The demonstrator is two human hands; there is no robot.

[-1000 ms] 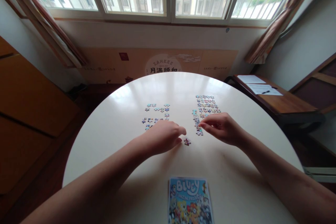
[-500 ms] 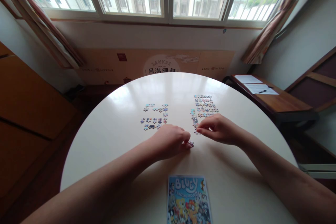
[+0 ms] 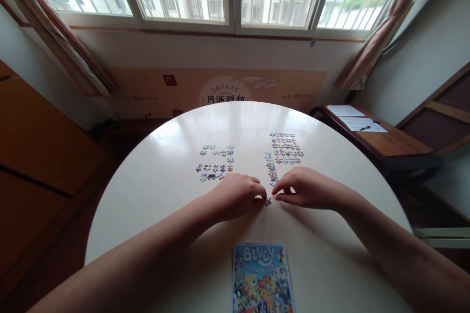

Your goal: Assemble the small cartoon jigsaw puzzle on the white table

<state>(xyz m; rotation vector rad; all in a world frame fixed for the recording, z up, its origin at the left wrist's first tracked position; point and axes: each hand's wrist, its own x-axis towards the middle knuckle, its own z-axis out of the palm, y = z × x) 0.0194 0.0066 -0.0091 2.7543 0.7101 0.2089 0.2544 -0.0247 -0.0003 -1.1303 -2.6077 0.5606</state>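
Observation:
My left hand (image 3: pixel 240 196) is closed, its fingertips pinching a small purplish jigsaw puzzle piece (image 3: pixel 268 201) at the table surface. Just to the right, my right hand (image 3: pixel 308 188) has its thumb and forefinger slightly apart, tips close to that piece, with nothing visible between them. Beyond the hands runs a narrow joined strip of puzzle pieces (image 3: pixel 271 168). Rows of loose puzzle pieces (image 3: pixel 286 146) lie behind my right hand. Another group of loose pieces (image 3: pixel 216 168) is spread past my left hand, which hides part of its near edge.
A blue Bluey picture sheet (image 3: pixel 262 279) lies near me on the round white table (image 3: pixel 147 190). To the right stands a wooden side table (image 3: pixel 400 138) with papers (image 3: pixel 362 124) and a pen. A window wall is behind.
My right hand has shifted from the near end of the joined strip toward the piece at my left fingertips. My left hand has stayed nearly in place.

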